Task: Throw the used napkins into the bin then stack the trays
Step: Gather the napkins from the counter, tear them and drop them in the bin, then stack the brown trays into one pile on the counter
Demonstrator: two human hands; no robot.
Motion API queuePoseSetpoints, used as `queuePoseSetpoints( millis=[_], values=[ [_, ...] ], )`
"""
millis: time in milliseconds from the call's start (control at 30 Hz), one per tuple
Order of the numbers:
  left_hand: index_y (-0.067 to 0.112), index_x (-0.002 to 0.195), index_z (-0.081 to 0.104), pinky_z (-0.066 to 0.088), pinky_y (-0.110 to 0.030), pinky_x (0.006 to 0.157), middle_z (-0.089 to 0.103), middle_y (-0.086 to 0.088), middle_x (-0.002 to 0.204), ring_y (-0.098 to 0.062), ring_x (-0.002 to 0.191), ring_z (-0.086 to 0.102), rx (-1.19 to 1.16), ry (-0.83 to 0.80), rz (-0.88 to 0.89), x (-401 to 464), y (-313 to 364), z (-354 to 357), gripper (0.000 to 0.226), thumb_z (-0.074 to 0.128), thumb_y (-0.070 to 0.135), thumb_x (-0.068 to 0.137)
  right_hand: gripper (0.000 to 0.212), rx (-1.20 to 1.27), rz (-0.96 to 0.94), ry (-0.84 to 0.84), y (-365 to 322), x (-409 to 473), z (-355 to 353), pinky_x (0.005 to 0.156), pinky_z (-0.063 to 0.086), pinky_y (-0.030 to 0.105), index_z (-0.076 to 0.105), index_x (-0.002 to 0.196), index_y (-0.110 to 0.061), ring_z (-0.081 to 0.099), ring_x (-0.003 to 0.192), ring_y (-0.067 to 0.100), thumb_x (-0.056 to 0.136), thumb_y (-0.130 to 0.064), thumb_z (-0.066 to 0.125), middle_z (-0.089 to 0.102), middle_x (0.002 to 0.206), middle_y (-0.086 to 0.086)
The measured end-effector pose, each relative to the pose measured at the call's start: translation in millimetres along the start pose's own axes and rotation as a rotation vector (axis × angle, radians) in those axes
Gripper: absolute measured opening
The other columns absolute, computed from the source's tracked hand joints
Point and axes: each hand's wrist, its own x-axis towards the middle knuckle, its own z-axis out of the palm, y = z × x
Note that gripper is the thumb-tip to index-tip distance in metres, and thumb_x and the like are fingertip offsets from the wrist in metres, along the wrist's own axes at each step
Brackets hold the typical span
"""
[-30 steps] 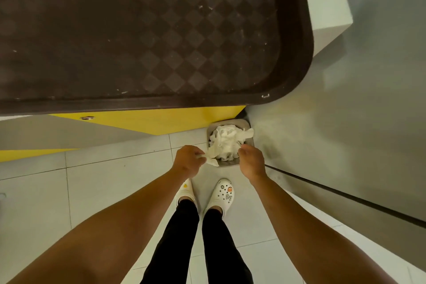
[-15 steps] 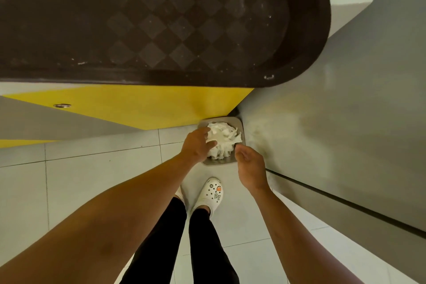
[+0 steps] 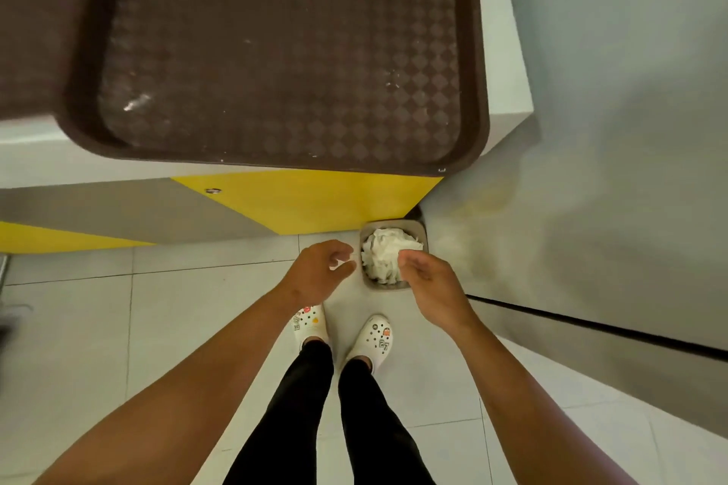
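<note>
Both hands are withdrawn from the wad since the earlier frame: left hand (image 3: 320, 275) is held beside the bin (image 3: 418, 225), fingers loosely curled, nothing grasped; right hand (image 3: 430, 280) is held over its near edge, fingers relaxed, nothing grasped. Used napkins (image 3: 384, 254) are piled white and crumpled inside the bin on the floor (image 3: 157, 327). Brown tray (image 3: 275, 51) is laid on the table (image 3: 508, 91) above, a second tray (image 3: 27, 20) being overlapped at left.

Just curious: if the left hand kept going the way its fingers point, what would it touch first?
Probably the bin, stuffed with napkins: the left hand points right at it, though depth is unclear.
</note>
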Motion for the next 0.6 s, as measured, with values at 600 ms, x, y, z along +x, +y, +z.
queuePoseSetpoints(
  millis=[600],
  values=[
    [0.029,0.114,0.067,0.052,-0.024,0.091,0.067,0.019,0.112,-0.002,0.1,0.064,0.011,0.095,0.306,-177,134,-190,0.022,0.069,0.033,0.092,0.035,-0.34,-0.324,-0.242,-232,-138,-5,0.099,0.053,0.033,0.064,0.127,-0.033,0.065,0.105,-0.001,0.093,-0.041,0.068,0.066,0.123,-0.018]
  ],
)
